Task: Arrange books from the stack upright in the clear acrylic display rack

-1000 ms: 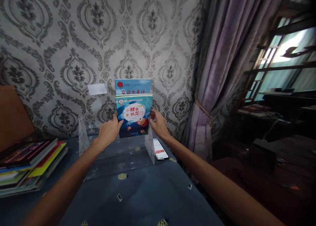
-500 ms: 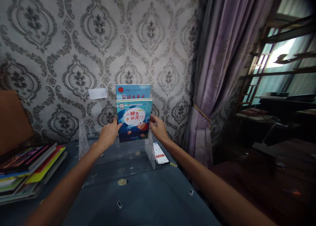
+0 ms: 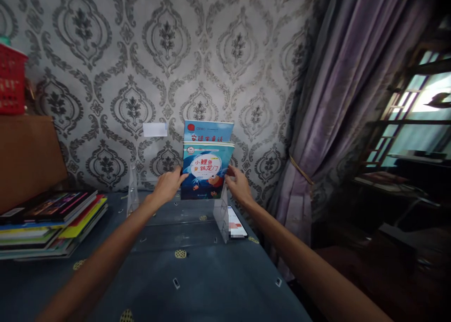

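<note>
A blue picture book (image 3: pixel 202 188) with a fish on its cover stands upright, facing me. My left hand (image 3: pixel 167 187) is closed on its left edge, thumb on the front cover. At the opposite edge, my right hand (image 3: pixel 240 185) grips it with bent fingers. Directly behind rises the top of a second, light blue book (image 3: pixel 209 129); whether my fingers reach around it too is hidden. Both books are at a clear plastic rack (image 3: pixel 221 215) with see-through side panels. I cannot tell whether the books' bottoms rest on it.
A phone (image 3: pixel 237 224) lies right of the rack on the dark blue tablecloth (image 3: pixel 211 289). At left are a stack of books (image 3: pixel 52 221), a brown box (image 3: pixel 30 157) and a red basket (image 3: pixel 12 80) above it. Behind is a patterned wall; a purple curtain (image 3: pixel 313 111) hangs at right.
The view has turned a little left, so everything sits further right and the red basket has come in. Both hands keep their hold on the book, which stays in about the same place at the rack.
</note>
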`<state>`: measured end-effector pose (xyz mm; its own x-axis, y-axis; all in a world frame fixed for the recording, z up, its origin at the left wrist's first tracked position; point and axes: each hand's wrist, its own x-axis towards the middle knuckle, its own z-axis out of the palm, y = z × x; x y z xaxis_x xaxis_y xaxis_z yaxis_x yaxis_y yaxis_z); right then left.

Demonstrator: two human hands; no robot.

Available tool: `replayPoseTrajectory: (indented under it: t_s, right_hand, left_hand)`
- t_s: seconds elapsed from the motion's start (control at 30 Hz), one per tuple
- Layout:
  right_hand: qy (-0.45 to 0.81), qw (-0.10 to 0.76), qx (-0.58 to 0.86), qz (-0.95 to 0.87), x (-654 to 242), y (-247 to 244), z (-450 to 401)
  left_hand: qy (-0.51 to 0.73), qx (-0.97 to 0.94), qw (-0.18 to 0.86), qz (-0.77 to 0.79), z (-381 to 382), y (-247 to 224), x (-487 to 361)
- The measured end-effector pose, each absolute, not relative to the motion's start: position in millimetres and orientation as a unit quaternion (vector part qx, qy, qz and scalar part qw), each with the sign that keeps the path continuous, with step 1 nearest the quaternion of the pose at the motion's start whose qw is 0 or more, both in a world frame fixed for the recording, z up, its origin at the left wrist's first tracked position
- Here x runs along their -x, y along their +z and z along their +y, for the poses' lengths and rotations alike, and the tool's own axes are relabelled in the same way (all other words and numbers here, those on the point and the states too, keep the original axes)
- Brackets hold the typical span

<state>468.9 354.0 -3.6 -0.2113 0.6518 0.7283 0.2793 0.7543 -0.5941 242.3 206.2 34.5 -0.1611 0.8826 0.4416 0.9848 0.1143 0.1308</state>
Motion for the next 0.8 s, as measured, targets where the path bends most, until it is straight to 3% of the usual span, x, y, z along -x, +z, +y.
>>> replayPoseTrajectory:
  t_s: [0.8]
  right_hand:
    - [0.153,0.55,0.305,-0.762,-464.3,-4.4,353.1]
  left_hand:
    - [-0.258,0.676,0.093,-0.684,214.6,29.5,-225.2]
